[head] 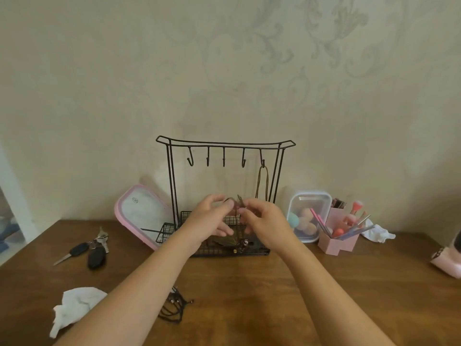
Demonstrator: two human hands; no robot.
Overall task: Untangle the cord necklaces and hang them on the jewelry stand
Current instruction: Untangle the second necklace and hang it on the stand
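A black wire jewelry stand (pixel 172 176) with several hooks stands at the back of the wooden table. A brown cord necklace (pixel 262 181) hangs from its rightmost hook. My left hand (pixel 212 218) and my right hand (pixel 262 218) are raised in front of the stand's basket, both pinching a thin brown cord necklace (pixel 235 201) between them. Its lower part with small beads (pixel 243 243) hangs down onto the basket. A tangle of black cord necklaces (pixel 174 308) lies on the table near my left forearm.
Keys with a black fob (pixel 92 250) lie at left, a crumpled white tissue (pixel 74 305) at front left. A pink-rimmed lid (pixel 139 211) leans behind the stand. A clear box of sponges (pixel 309 216), a pink brush holder (pixel 339 233) and a pink object (pixel 446 260) stand at right.
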